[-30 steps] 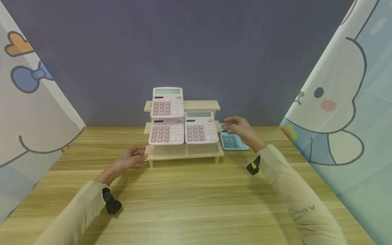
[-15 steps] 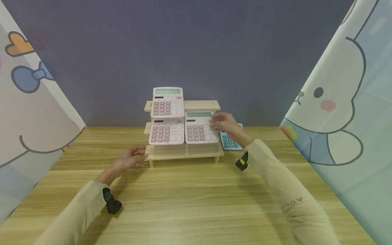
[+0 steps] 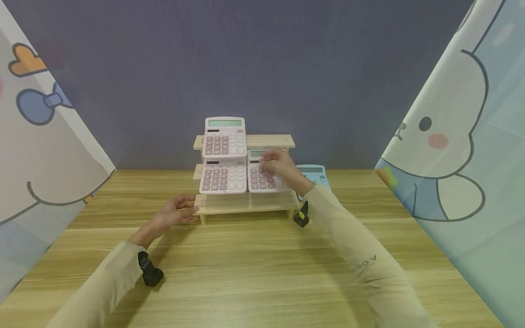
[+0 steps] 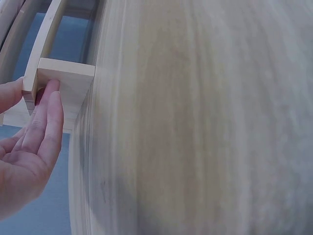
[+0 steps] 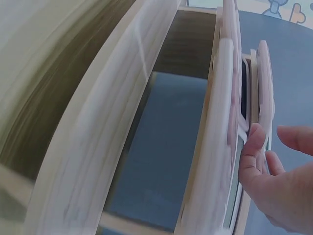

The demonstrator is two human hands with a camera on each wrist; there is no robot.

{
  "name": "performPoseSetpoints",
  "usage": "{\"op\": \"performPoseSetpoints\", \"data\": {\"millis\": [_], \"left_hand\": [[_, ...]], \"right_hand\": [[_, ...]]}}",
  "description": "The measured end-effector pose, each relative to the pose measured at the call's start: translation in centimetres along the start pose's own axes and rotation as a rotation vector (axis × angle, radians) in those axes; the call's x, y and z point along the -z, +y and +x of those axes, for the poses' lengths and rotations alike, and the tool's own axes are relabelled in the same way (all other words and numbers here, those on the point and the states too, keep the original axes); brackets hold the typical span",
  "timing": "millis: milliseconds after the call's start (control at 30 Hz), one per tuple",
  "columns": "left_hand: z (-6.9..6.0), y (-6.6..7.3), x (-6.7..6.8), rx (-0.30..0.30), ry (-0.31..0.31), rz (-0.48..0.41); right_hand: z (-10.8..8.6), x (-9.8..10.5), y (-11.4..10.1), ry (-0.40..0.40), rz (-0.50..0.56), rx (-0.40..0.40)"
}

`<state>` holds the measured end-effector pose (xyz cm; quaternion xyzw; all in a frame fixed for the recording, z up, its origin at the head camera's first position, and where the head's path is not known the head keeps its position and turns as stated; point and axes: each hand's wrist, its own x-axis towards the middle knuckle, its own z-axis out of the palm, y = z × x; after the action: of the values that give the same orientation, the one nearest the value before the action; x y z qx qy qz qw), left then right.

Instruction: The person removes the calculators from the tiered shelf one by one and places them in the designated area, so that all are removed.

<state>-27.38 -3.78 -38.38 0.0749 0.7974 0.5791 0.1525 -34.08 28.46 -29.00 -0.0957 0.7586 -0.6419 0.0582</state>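
Observation:
A three-tier wooden shelf [image 3: 246,206] stands on the table. My left hand [image 3: 172,212] holds its lowest tier at the left end; in the left wrist view the thumb lies on the board's edge and the fingers [image 4: 51,122] reach behind it. My right hand [image 3: 283,166], fingers loosely bent and holding nothing, hovers over the right pink-and-white calculator [image 3: 256,180] on the middle tier. Another pink-and-white calculator [image 3: 223,177] leans left of that one. A third pink calculator [image 3: 224,136] sits on the top tier's left, overlapping the screen of the one below.
Behind the shelf's right end a blue calculator [image 3: 313,171] lies on the table, partly hidden by my right arm. The wooden table [image 3: 229,273] meets a dark grey back panel [image 3: 254,68]. Cartoon-printed side panels [image 3: 459,150] flank both sides.
My right hand has moved left from above the blue calculator to over the right pink calculator. The blue calculator's screen has come into view. My left hand has stayed put.

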Motion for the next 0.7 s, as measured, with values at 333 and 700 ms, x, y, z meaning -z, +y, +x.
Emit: {"op": "performPoseSetpoints", "data": {"millis": [333, 700], "left_hand": [[0.2, -0.2, 0.0, 0.007, 0.015, -0.004], [0.2, -0.2, 0.0, 0.001, 0.021, 0.008]], "right_hand": [[1.1, -2.5, -0.2, 0.045, 0.031, -0.041], [2.1, -4.3, -0.8, 0.087, 0.128, -0.045]]}}
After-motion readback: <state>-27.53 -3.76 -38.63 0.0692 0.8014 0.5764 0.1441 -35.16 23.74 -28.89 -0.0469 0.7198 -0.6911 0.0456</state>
